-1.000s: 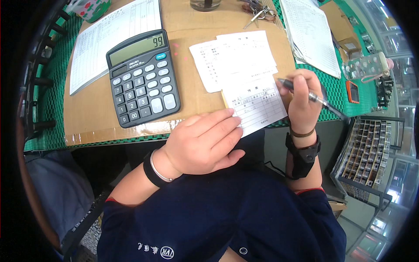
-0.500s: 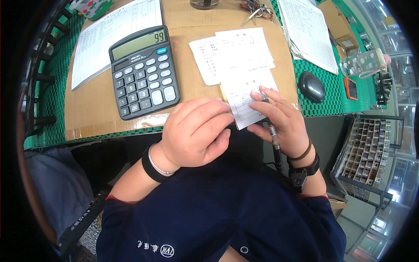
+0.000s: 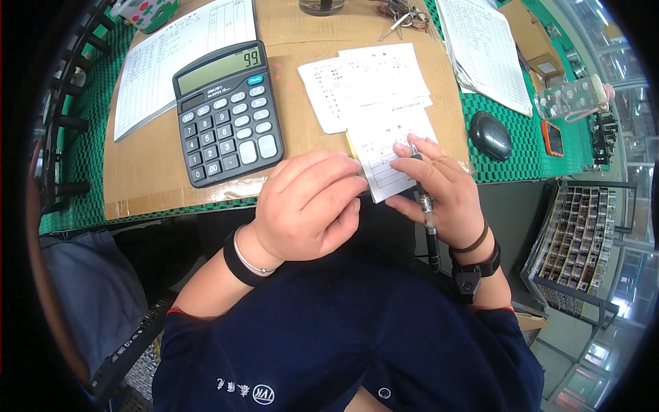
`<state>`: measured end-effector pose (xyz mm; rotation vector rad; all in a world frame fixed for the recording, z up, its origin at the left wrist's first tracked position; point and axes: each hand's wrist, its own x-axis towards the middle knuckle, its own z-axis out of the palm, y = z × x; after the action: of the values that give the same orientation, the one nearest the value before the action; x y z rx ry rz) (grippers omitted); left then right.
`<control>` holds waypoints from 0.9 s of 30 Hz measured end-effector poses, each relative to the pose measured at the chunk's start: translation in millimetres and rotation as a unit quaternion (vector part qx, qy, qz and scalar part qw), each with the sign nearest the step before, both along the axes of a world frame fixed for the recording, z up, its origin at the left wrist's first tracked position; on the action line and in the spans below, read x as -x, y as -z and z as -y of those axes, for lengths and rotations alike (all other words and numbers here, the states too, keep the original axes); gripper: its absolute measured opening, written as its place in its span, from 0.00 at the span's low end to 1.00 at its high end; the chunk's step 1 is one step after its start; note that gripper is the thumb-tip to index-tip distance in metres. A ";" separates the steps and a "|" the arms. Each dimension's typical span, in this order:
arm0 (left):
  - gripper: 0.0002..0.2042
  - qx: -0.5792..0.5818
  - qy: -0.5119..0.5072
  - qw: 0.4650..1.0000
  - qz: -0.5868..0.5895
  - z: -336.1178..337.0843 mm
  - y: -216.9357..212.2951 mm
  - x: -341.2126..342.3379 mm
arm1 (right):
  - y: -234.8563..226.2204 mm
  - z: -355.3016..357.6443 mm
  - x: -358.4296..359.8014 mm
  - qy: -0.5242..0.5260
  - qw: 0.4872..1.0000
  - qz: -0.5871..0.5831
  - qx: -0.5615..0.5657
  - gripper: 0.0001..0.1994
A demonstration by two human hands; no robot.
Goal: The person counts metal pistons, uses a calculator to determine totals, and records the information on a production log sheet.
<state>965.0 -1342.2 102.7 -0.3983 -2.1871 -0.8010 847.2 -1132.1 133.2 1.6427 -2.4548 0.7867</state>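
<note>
A small pad of printed slips (image 3: 386,154) lies at the front edge of the cardboard sheet, its lower corner jutting past it. My left hand (image 3: 307,206) is curled, its fingertips at the pad's left edge; whether anything is pinched beneath them is hidden. Held in my right hand (image 3: 449,196) is a dark pen (image 3: 430,237) with a clear section, slanting down below the palm. The right fingertips rest over the pad's right side. Just beyond the pad lie loose white slips (image 3: 381,75), overlapping one another. Left of these sits a black desk calculator (image 3: 226,113) with a lit display.
The cardboard sheet (image 3: 302,31) covers green matting (image 3: 484,110). Gridded paper sheets (image 3: 147,82) lie at the left, a sheet stack (image 3: 484,55) at the right. Keys (image 3: 405,20), a black mouse (image 3: 491,136), an orange-edged phone (image 3: 551,139) and a clear bottle (image 3: 573,99) stand around.
Both hands stay almost in place at the pad. The pen's lower end has swung slightly to the left.
</note>
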 end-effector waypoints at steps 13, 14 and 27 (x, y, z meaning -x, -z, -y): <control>0.13 0.002 0.001 1.000 -0.002 0.0 1.1 0.4 | 3.6 4.6 -0.1 0.017 0.999 -0.025 0.028 0.15; 0.13 0.000 0.001 1.000 -0.002 -0.5 1.5 0.4 | 2.9 6.0 -1.6 0.018 0.999 -0.026 0.028 0.15; 0.14 0.004 0.001 1.000 -0.002 -0.4 0.9 0.1 | -7.6 10.1 -11.7 0.021 0.997 -0.067 0.039 0.11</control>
<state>964.9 -1341.8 101.8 -0.4057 -2.1877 -0.7932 858.9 -1142.3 140.7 1.5593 -2.3295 0.7311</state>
